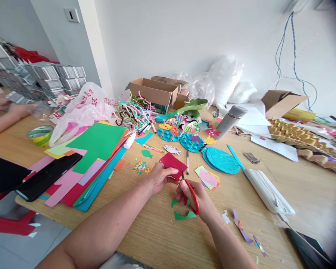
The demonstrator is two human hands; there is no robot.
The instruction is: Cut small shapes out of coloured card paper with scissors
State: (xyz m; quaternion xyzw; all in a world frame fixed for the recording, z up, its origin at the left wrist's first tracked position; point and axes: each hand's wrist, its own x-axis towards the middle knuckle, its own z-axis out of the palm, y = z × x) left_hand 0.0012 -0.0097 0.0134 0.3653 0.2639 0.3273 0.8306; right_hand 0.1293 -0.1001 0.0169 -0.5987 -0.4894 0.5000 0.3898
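Note:
My left hand (160, 177) pinches a square of dark red paper (172, 163) by its lower edge. In my right hand (196, 194) are scissors (196, 203) with red handles, their blades at the right edge of the red paper. Green paper scraps (182, 215) lie on the table under my right hand. Beyond the red paper are a white fish cutout (172, 150) and a pen (187, 162). A green fish cutout (147, 153) and a heap of tiny coloured bits (140, 167) lie to the left. Small paper pieces (208, 177) sit to the right.
Stacked coloured paper (100, 144) with a black phone (49, 177) on it lies left. Blue discs (222, 160), a grey bottle (231, 121) and a white power strip (268, 190) stand or lie right. Another person's hand (21, 110) is at far left.

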